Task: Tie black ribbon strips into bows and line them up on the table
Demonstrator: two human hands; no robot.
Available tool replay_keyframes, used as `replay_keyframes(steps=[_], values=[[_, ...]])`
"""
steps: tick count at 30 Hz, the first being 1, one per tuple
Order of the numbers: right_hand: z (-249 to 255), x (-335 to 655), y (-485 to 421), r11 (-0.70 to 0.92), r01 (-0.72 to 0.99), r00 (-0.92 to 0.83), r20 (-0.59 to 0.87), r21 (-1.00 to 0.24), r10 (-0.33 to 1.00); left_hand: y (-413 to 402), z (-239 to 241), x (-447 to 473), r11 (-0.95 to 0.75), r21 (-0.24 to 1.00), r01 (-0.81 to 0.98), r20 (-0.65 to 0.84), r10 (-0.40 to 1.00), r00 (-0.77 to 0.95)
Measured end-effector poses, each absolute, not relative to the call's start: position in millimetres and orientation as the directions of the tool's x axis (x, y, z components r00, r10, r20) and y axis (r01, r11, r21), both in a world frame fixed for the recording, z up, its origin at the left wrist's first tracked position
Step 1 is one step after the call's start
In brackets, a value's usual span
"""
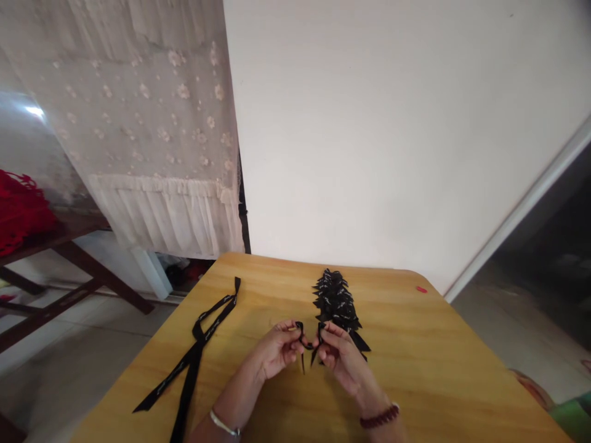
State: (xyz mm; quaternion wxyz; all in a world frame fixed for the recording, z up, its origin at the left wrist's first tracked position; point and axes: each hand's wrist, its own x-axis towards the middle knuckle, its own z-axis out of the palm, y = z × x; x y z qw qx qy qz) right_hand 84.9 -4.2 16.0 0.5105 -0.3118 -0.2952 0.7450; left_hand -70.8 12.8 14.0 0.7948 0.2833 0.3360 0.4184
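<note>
Between my two hands, near the middle of the table, a black ribbon (308, 346) is bent into loops with its ends hanging down. My left hand (280, 349) pinches one loop of it, thumb against fingers. On the other side my right hand (340, 355) pinches the second loop. Just beyond my right hand lies a row of black ribbon bows (335, 298) with pale printing, overlapping one another. Left of my left hand, long black ribbon strips (198, 344) with pale lettering lie loosely crossed on the wood.
The wooden table (406, 357) meets a white wall (378, 135). A small red piece (421, 289) lies near its far right corner. At left hang a lace curtain (170, 123) and a dark wooden stool (83, 264) bearing red material (23, 212). Part of another person (530, 389) shows at lower right.
</note>
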Motion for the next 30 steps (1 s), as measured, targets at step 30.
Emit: replay_keyframes(steps=[30], values=[[11.7, 71.4, -9.1, 0.105, -0.110, -0.231, 0.128, -0.988, 0.964, 9.9, 16.4, -72.5, 0.524, 0.816, -0.244, -0.285, 0.732, 0.618]])
